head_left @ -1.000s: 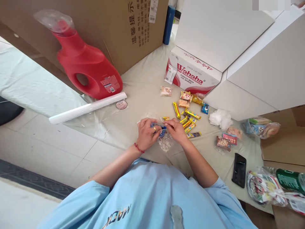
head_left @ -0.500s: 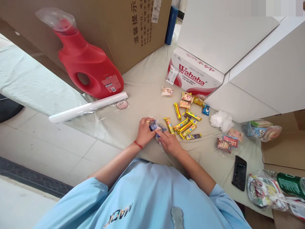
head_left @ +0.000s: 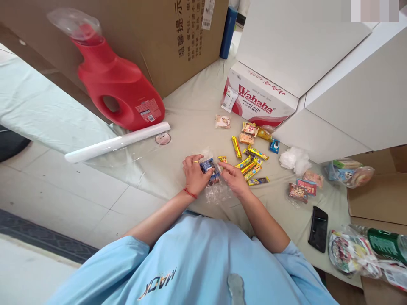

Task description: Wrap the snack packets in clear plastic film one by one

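A blue snack packet lies on clear plastic film near the table's front edge. My left hand, wearing a ring and a red cord bracelet, grips the packet from the left with its thumb across it. On the other side, my right hand has its fingertips pinched together at the edge of the film, beside the packet. Just beyond that hand lie several yellow-wrapped snack bars, one partly hidden behind its fingers.
A roll of plastic film lies left, before a red jug. Behind are small wrapped snacks and a Wahaha carton. Crumpled white plastic, more snacks, a phone and a green bottle are right.
My hands have moved apart, the right one shifting right. The packet's blue face and the film spread in front of it now show more fully.
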The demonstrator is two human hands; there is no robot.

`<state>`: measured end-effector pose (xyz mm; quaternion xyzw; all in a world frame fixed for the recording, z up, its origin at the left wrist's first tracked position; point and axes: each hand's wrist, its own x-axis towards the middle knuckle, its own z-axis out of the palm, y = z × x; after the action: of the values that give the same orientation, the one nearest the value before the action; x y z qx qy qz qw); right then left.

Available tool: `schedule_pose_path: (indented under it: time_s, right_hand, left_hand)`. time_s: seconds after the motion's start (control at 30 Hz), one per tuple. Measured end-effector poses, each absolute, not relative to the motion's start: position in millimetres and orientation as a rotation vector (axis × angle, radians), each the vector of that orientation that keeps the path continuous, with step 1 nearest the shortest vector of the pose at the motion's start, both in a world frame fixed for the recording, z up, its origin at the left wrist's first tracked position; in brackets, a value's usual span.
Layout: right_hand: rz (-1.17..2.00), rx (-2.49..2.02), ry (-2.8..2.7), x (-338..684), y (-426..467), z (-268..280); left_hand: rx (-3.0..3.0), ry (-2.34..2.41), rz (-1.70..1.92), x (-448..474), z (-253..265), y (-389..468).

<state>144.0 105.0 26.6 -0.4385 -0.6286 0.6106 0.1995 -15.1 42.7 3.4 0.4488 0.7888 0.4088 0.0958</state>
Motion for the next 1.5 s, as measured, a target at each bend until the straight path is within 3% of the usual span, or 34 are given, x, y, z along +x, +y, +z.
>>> schedule_pose_path:
  time_s: [0.23, 0.43, 0.57, 0.73, 0.9, 1.03, 1.13, 1.27, 1.5]
  right_hand:
    - [1.469, -0.983, -2.34, 134, 82, 32]
    - [1.549, -1.017, -2.169, 136, 82, 31]
    - [1.64, -1.045, -1.97, 137, 85, 31]
    - [1.413, -1.105, -2.278, 129, 81, 39]
    - [1.017, -1.138, -2.754, 122, 72, 53]
    - [0.745, -1.179, -3.028, 116, 66, 59]
    - [0.628, -1.152, -3.132, 114, 65, 60]
    - [0.54, -1.0, -3.212, 120, 68, 60]
    - [0.627, -0.814, -3.113, 136, 74, 43]
  left_hand:
    - [1.401, 1.961, 1.155, -21, 2, 37]
    - [1.33, 1.689, 1.259, -27, 0, 21]
    - [1.667, 1.813, 1.171, -21, 0, 12]
    - [1.915, 1.984, 0.932, -4, -2, 0]
    - [1.596, 1.675, 1.163, -21, -5, -20]
    - [1.21, 2.135, 1.207, -44, -2, -8]
    - [1.226, 2.38, 0.99, -48, 4, 21]
    - [1.272, 2.288, 0.819, -45, 7, 57]
    - [1.053, 2.03, 1.202, -49, 11, 50]
